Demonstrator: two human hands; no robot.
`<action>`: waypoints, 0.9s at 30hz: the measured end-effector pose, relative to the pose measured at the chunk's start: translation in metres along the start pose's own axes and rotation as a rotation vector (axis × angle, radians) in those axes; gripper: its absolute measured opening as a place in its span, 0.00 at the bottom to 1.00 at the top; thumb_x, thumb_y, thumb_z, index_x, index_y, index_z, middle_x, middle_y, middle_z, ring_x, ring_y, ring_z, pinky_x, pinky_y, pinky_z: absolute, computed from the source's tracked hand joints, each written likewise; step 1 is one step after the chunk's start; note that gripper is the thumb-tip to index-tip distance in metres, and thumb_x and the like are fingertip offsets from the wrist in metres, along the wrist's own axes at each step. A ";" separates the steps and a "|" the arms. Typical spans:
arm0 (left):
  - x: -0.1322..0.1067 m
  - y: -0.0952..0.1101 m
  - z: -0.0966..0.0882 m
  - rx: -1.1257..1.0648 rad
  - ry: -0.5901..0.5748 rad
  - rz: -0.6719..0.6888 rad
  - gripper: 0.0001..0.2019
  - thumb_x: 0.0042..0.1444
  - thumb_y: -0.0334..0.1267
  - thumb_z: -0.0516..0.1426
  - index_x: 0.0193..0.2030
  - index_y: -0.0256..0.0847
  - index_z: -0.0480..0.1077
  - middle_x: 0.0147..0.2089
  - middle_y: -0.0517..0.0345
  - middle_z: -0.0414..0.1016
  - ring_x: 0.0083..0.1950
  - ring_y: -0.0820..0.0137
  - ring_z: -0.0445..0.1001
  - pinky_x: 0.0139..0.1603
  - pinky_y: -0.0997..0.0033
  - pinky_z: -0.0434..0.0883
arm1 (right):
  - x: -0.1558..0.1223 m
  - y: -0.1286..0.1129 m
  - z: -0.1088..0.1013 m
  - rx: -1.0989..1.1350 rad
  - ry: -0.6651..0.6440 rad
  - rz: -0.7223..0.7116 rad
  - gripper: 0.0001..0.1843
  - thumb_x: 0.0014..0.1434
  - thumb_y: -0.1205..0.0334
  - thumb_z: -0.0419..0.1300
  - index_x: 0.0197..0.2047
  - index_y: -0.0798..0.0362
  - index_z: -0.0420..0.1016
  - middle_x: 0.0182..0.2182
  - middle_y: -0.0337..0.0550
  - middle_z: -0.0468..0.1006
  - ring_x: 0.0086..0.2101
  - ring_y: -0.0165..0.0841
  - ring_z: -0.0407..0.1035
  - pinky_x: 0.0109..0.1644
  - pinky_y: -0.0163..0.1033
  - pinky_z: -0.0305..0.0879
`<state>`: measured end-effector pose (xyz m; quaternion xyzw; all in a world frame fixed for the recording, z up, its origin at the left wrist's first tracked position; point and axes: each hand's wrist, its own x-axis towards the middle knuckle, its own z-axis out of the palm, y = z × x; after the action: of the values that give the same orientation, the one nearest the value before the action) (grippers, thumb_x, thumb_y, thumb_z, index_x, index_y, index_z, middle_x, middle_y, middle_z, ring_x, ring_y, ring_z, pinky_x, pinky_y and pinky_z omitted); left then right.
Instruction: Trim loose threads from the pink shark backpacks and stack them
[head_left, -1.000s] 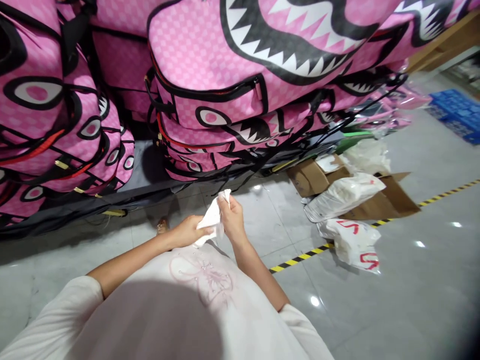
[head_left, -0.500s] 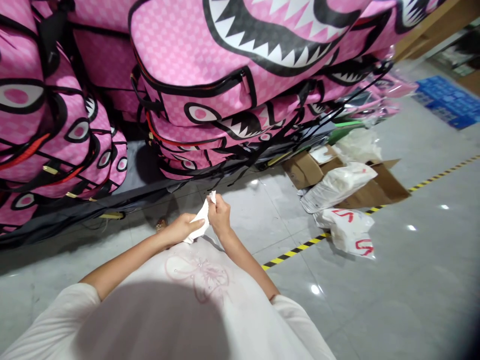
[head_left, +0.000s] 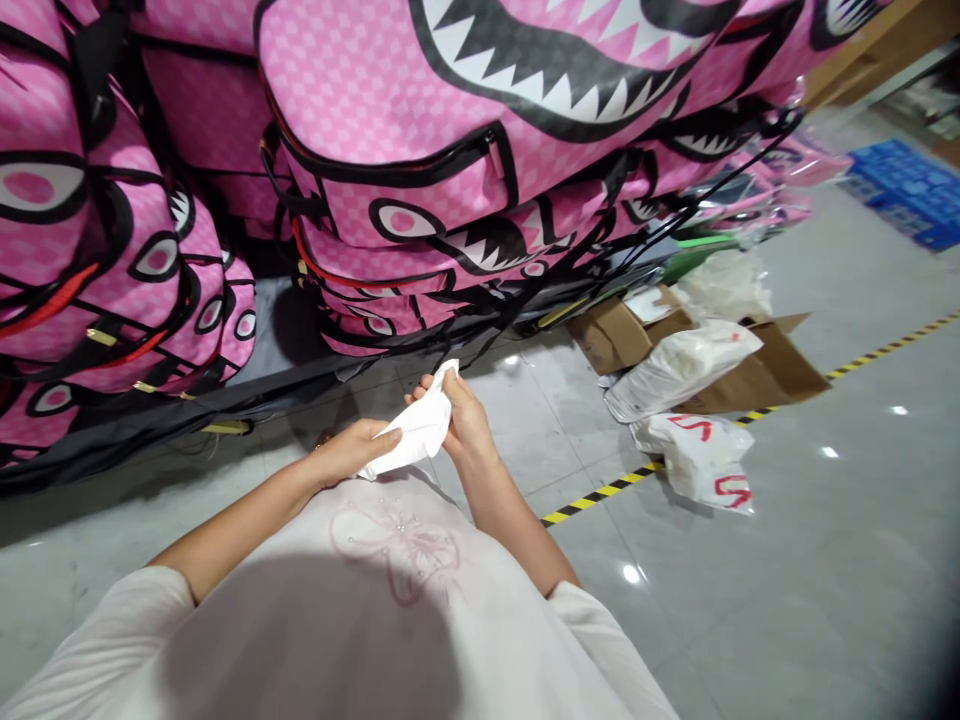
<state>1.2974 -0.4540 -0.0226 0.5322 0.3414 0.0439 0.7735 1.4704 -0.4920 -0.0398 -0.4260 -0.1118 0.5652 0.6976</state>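
Observation:
A white piece of soft, paper-like material [head_left: 415,433] is stretched between my two hands, just in front of my shirt. My left hand [head_left: 352,450] grips its lower left end, the thumb lying on top. At the upper right end, my right hand [head_left: 463,413] pinches it, the fingers partly behind it. Whether it is paper, tissue or thin cloth I cannot tell. Beyond my hands, pink checked backpacks [head_left: 345,110] with shark-mouth prints are stacked on a dark-covered surface.
More pink bags [head_left: 172,330] are piled at the left. On the floor to the right lie an opened cardboard box [head_left: 784,365], white plastic bags [head_left: 701,460] and yellow-black tape [head_left: 600,495]. A blue printed pack [head_left: 907,190] lies farther right.
My right hand has moved slightly up and right and turned, its fingers less tightly curled. The white piece is now spread out wider between my hands.

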 end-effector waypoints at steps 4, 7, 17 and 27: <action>0.000 -0.007 -0.005 0.017 0.020 -0.015 0.35 0.43 0.71 0.61 0.32 0.33 0.72 0.25 0.60 0.67 0.24 0.76 0.59 0.25 0.77 0.54 | -0.002 -0.007 -0.005 -0.222 -0.035 -0.090 0.24 0.52 0.41 0.68 0.40 0.50 0.67 0.33 0.39 0.78 0.33 0.34 0.73 0.40 0.42 0.72; -0.002 -0.006 -0.011 0.145 0.070 0.016 0.34 0.45 0.71 0.60 0.31 0.34 0.71 0.25 0.61 0.65 0.25 0.76 0.59 0.26 0.76 0.55 | -0.001 -0.007 -0.013 -0.495 0.085 -0.288 0.20 0.54 0.44 0.66 0.34 0.52 0.68 0.26 0.34 0.71 0.28 0.29 0.65 0.34 0.34 0.64; -0.003 0.001 -0.002 0.279 0.040 0.146 0.28 0.53 0.62 0.60 0.42 0.34 0.73 0.30 0.58 0.71 0.31 0.71 0.67 0.31 0.75 0.64 | 0.006 0.014 -0.024 -0.977 0.194 -0.617 0.16 0.65 0.49 0.55 0.45 0.52 0.72 0.33 0.41 0.75 0.33 0.31 0.67 0.39 0.34 0.62; -0.007 -0.035 -0.077 0.103 0.568 0.136 0.22 0.51 0.47 0.60 0.52 0.39 0.69 0.39 0.55 0.74 0.38 0.68 0.70 0.38 0.73 0.67 | 0.038 0.033 -0.121 -1.284 0.390 -0.484 0.24 0.63 0.44 0.47 0.41 0.54 0.75 0.26 0.43 0.75 0.28 0.35 0.66 0.35 0.37 0.59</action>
<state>1.2368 -0.4109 -0.0645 0.5588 0.5092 0.2256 0.6145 1.5379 -0.5155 -0.1498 -0.8092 -0.3871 0.1307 0.4221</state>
